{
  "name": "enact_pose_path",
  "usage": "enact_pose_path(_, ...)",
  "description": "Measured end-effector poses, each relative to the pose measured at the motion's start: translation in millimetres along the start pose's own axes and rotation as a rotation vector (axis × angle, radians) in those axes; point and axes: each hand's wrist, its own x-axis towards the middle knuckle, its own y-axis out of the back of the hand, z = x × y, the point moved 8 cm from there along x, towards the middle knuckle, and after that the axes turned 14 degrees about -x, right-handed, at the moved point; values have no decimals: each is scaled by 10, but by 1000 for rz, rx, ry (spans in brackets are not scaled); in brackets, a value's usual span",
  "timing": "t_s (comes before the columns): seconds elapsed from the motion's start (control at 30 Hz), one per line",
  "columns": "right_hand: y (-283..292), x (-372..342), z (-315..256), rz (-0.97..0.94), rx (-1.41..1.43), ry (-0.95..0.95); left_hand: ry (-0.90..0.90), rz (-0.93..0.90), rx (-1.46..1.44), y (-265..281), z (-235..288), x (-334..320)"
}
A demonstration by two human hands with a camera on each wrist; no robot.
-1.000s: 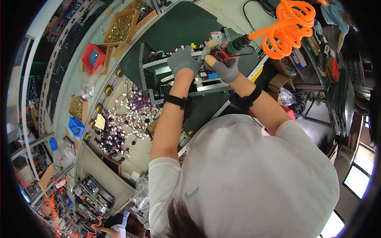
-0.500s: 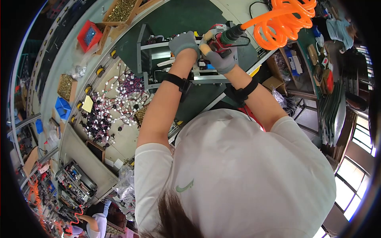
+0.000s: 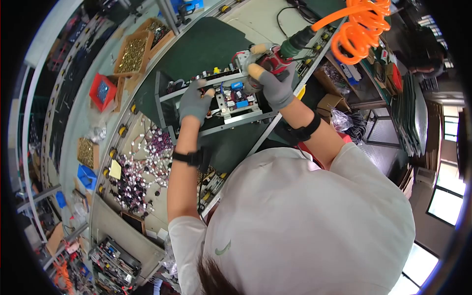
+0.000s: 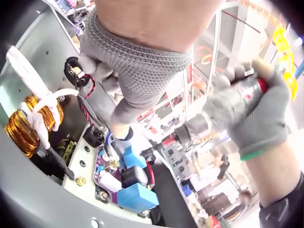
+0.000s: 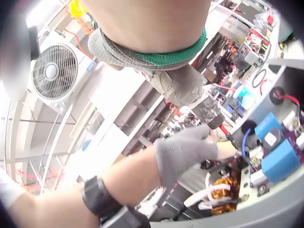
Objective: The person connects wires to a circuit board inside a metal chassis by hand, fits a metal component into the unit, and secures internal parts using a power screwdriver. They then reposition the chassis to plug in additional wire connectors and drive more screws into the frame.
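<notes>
A grey metal chassis (image 3: 246, 122) lies on the dark green bench mat, holding circuit boards with blue block parts (image 4: 137, 197) and copper coils (image 4: 28, 130). My right hand (image 3: 278, 88), in a grey glove, grips a red power screwdriver (image 3: 275, 63) over the chassis's right end. Grey wrapping covers the tool's front (image 5: 178, 85), and its bit points at the board. My gloved left hand (image 3: 195, 103) is over the left half of the chassis. In the left wrist view one of its fingertips (image 4: 122, 132) reaches down beside a blue wire; I cannot tell whether it pinches anything.
An orange coiled hose (image 3: 361, 34) hangs at the upper right. Bundled wires with white connectors (image 3: 142, 172) lie left of the chassis. Boxes of brass-coloured fasteners (image 3: 132, 54), a red bin (image 3: 102, 92) and a blue bin (image 3: 87, 177) stand further left.
My left hand has come from the far rail toward the left and nearer my body, uncovering the blue parts. My right hand keeps hold of the screwdriver. The head view has shifted.
</notes>
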Motion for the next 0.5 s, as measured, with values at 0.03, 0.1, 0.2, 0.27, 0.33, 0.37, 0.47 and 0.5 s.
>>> enact_pose_path(0.03, 197, 47, 18, 46, -25, 21, -20, 61, -72, 136, -71, -129)
enact_pose_path(0.1, 534, 75, 39, 109, -27, -135, 15, 269, 58, 511, -139, -440)
enact_pose_path(0.2, 1105, 80, 313, 183, -236, -278, -82, 566, 12, 880, -478, -711)
enact_pose_path(0.27, 1392, 30, 662, 179, -363, -445, 206, 563, 307, 1036, -499, -842)
enact_pose_path(0.33, 1546, 17, 923, 174, -479, -579, 372, 455, 322, 1074, -823, -773)
enact_pose_path(0.37, 1538, 35, 946, 156, -573, -613, 379, 410, 313, 1059, -1027, -674)
enact_pose_path(0.47, 1408, 185, 1123, 85, -559, -667, 342, 330, 331, 1044, -974, -465)
enact_pose_path(0.5, 1291, 266, 1080, 3, -663, -716, 344, 337, 339, 1069, -972, -386)
